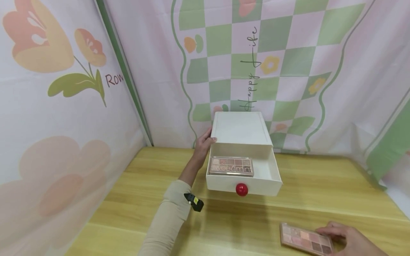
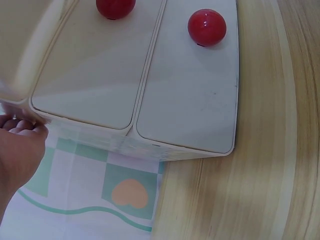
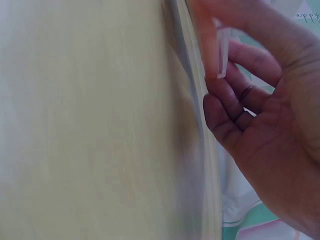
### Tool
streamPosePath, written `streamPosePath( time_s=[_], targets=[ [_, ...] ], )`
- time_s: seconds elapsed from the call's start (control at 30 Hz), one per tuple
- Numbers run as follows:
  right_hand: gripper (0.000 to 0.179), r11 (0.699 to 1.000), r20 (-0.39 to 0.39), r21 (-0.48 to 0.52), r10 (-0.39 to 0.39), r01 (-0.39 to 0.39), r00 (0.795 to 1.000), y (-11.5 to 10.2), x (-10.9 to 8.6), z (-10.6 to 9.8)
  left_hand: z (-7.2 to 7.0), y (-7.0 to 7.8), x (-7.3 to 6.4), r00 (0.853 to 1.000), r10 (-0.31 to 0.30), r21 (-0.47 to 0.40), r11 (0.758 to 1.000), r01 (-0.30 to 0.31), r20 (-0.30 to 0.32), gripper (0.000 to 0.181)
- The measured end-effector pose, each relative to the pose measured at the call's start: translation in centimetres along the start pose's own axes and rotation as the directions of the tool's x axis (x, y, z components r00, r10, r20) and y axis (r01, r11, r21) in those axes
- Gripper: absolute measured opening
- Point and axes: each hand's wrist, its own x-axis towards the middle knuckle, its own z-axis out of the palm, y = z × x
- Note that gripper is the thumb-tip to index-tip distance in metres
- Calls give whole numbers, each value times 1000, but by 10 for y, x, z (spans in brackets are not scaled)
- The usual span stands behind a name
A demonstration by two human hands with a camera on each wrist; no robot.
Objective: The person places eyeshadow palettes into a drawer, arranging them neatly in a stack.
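A white drawer cabinet (image 1: 241,128) stands at the back of the table, its top drawer (image 1: 269,167) pulled out. My left hand (image 1: 203,144) grips the cabinet's left side near the front, thumb at the upper edge. In the left wrist view its fingers curl against the side wall. An eyeshadow palette (image 1: 231,166) marked "sweet mint" lies in the drawer's left part. At the lower right, my right hand (image 1: 349,238) pinches the right end of a second eyeshadow palette (image 1: 305,239), which shows rows of pink and brown pans, low over the table.
A red round knob (image 1: 241,189) sticks out from the open drawer's front. Two lower drawers, also with red knobs (image 2: 207,27), are closed. The wooden table (image 1: 128,206) meets a patterned curtain (image 1: 221,71) behind the cabinet and another on the left.
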Motion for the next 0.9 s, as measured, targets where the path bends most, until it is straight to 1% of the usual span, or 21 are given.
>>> streamPosePath(
  time_s=[0.07,0.2,0.33,0.37,0.43,0.57,0.63,0.73,0.8,0.83,0.9],
  targets=[
    [46,999,9,2,33,-33,999,-1,0,-3,0,0,0,1000,-1,0,1000,1,-2,78],
    [46,1000,11,1,27,-27,1000,-4,-1,-9,0,0,0,1000,0,0,1000,0,-4,78],
    [47,998,-13,-41,49,-49,999,-12,-2,-17,0,0,0,1000,1,1,1000,-1,-4,77],
    [48,996,-24,-55,63,-65,998,-15,-2,-19,0,0,0,1000,2,-1,1000,-2,-4,76],
    [49,994,-54,-78,67,-71,996,-19,-2,-22,-1,0,0,1000,0,-6,1000,0,-4,76],
    [46,993,-115,-117,9,-22,993,-24,-3,-28,-1,-1,1,1000,-2,-13,1000,2,-3,75],
    [44,991,-155,-134,-36,15,987,-27,-3,-30,-1,-2,1,1000,-1,-11,1000,1,-3,75],
    [44,988,-219,-145,-91,60,971,-32,-2,-33,-1,-2,2,1000,-3,-11,1000,3,-1,74],
    [46,982,-262,-151,-151,114,953,-36,-1,-34,-1,-1,2,1000,-5,-14,1000,5,3,74],
    [48,979,-275,-154,-174,135,946,-37,-1,-36,-1,-1,2,1000,-6,-16,1000,6,4,74],
    [51,976,-291,-153,-196,157,936,-41,-1,-41,-1,0,1,1000,-7,-19,1000,7,6,74]
  ],
)
